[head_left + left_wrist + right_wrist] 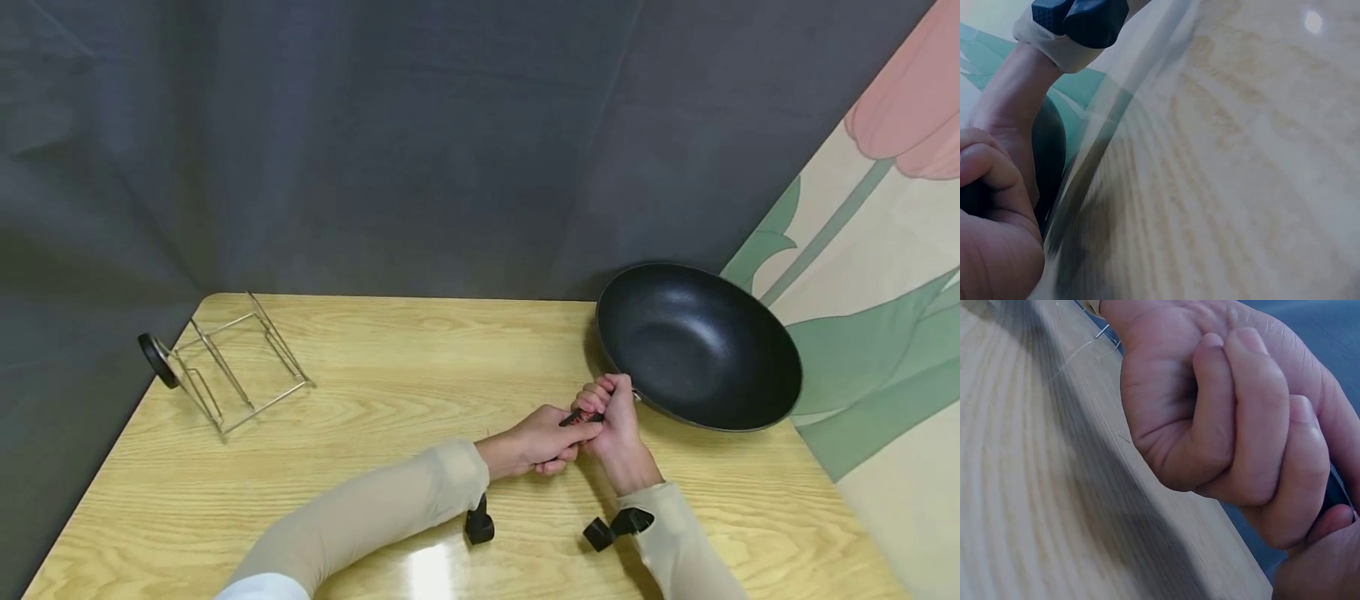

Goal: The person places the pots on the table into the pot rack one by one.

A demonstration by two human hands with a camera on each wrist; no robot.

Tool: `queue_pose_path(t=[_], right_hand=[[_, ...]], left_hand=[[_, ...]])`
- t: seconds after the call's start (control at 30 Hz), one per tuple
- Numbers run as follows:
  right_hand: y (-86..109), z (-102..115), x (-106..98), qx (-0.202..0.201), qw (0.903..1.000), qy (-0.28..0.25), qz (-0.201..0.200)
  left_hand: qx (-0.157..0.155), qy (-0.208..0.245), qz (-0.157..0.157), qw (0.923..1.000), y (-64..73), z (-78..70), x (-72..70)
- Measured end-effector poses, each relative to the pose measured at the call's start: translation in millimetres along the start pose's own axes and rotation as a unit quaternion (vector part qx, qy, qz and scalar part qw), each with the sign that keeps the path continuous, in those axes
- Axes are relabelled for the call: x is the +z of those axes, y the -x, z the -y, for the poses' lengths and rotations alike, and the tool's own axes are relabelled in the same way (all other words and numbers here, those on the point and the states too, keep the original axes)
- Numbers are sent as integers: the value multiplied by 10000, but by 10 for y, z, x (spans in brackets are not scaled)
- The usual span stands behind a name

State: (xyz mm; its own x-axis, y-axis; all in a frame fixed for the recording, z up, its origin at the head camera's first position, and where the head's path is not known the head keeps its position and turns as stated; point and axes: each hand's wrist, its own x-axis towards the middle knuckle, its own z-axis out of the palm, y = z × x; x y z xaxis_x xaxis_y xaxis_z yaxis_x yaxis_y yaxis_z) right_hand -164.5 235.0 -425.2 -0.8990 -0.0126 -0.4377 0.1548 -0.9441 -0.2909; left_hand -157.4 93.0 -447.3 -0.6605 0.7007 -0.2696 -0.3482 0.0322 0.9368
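Note:
A black wok (pixel 697 350) is at the table's right side, tilted with its dark inside facing up and toward me. Its black handle (pixel 581 417), with red marks, points back toward my hands. My left hand (pixel 543 437) grips the handle near its end, thumb along it and fingers curled. My right hand (pixel 618 425) holds the handle closer to the wok. In the right wrist view, the curled fingers of the left hand (pixel 1241 425) hide most of the handle. In the left wrist view, the dark side of the wok (pixel 1050 144) shows behind the right forearm.
A metal wire rack (pixel 262 410) with a black round piece (pixel 157 361) on one end lies at the table's left. A dark grey curtain (pixel 420 150) hangs behind the wooden table (pixel 420 367). A flower-patterned cloth (pixel 885 350) is on the right.

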Motion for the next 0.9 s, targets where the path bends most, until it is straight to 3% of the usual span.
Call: queue_pose_path(t=[0.37,0.53,0.9], right_hand=[[127,-69,-22,76,9987,173,467],[210,-78,-55,84,9982,305,508],[234,-125,-14,-25,9961,713,516]], left_hand=[[143,442,-196,9987,159,58,109],[175,711,-133,9972,202,119,175],[324,720,-123,9968,225,195,129]])
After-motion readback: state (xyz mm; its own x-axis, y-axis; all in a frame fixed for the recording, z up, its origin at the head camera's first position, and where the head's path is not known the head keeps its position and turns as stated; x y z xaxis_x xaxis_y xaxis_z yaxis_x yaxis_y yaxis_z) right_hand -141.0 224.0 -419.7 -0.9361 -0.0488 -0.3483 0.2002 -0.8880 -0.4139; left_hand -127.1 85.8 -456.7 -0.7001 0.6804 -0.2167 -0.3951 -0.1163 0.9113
